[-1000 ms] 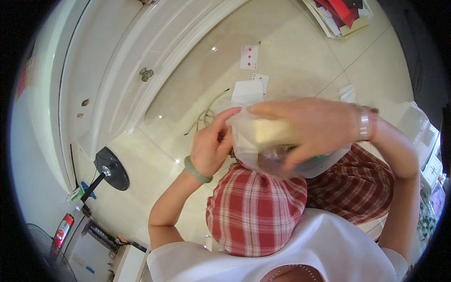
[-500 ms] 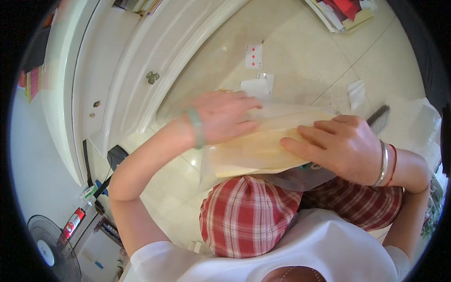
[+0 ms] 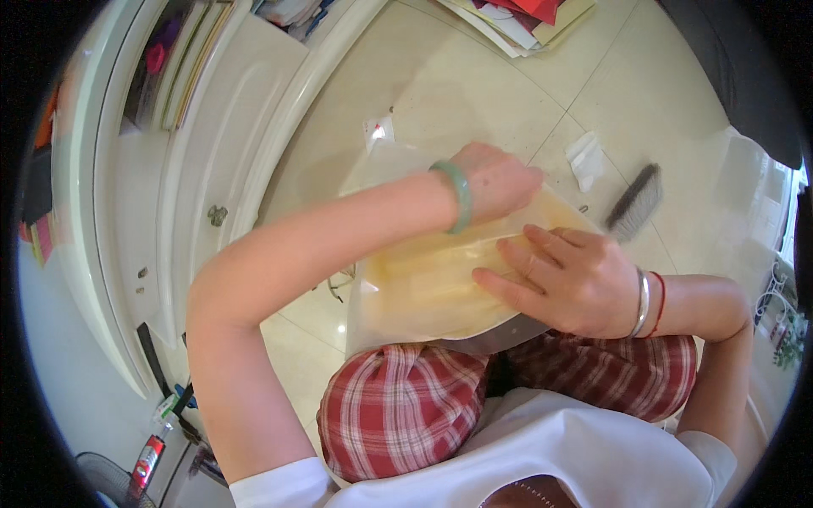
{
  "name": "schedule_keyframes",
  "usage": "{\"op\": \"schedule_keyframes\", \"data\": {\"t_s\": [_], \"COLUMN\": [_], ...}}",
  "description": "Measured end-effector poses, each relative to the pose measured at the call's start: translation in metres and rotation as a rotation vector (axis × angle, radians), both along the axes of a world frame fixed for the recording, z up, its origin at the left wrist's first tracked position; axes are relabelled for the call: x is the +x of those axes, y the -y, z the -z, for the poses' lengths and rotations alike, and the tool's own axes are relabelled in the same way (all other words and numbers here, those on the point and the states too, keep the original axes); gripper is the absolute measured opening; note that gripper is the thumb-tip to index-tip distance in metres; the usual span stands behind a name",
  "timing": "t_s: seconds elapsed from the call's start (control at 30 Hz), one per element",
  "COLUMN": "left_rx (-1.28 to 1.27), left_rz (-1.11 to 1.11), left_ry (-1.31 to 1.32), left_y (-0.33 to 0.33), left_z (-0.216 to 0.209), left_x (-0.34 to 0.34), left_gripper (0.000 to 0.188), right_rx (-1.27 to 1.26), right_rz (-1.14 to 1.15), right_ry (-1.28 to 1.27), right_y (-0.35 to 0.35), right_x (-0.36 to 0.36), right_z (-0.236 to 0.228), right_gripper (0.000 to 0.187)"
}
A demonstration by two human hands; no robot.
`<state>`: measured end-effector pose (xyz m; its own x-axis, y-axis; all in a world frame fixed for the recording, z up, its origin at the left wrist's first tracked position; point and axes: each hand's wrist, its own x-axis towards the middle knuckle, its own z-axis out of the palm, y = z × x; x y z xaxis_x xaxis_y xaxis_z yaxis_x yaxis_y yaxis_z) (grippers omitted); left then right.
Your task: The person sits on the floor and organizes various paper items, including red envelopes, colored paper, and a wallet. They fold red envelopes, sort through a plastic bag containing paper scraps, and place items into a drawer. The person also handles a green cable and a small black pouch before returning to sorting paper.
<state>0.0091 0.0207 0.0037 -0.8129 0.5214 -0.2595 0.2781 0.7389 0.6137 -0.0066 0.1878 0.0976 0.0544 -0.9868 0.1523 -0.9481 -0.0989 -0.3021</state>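
Note:
A translucent plastic sleeve (image 3: 373, 296) with yellowish sheets inside rests across my knees, a grey strip showing along its near edge. My left hand (image 3: 500, 182), with a green bangle at the wrist, is over the sleeve's far part. Its fingers curl downward and are mostly hidden, so what they grip is unclear. On the right side of the sleeve lies my right hand (image 3: 567, 279), fingers spread and resting on the surface. That wrist has a silver bangle and a red cord.
On the tiled floor are a playing card (image 3: 378, 130), a crumpled white tissue (image 3: 585, 161) and a grey brush head (image 3: 637, 203). A stack of papers (image 3: 517, 25) lies farther off. White cabinets (image 3: 229, 161) stand at left, a fan (image 3: 106, 478) at lower left.
My left hand has moved right across the sleeve and its fingers have curled in. The view has shifted, bringing the brush head into fuller sight. My right hand still rests on the sleeve.

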Motion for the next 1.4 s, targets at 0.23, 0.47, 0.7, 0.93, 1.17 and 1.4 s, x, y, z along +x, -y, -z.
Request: {"op": "schedule_keyframes", "data": {"t_s": [0.23,0.47,0.7,0.93,1.17,1.4], "left_rx": [0.109,0.247,0.291,0.414,0.425,0.547], "left_rz": [0.073,-0.425,-0.540,-0.641,-0.518,-0.573], "left_ry": [-0.076,-0.132,-0.098,0.050,0.034,0.408], "left_y": [0.002,0.021,0.015,0.013,-0.002,0.004], "left_z": [0.010,-0.014,-0.024,-0.025,-0.030,-0.086], "left_x": [0.008,0.018,0.030,0.040,0.054,0.048], "left_gripper": [0.018,0.019,0.017,0.020,0.011,0.062], "right_rx": [0.004,-0.124,-0.023,0.043,-0.009,0.304], "right_rz": [-0.008,0.154,0.916,0.681,0.563,0.817], "right_ry": [0.101,0.141,1.188,0.755,0.674,0.423], "right_y": [-0.004,-0.041,-0.070,-0.050,-0.040,-0.070], "right_x": [0.010,-0.057,-0.041,-0.056,-0.065,-0.071], "right_z": [0.077,0.014,0.068,0.109,0.102,0.069], "right_gripper": [0.030,0.038,0.040,0.040,0.041,0.059]}}
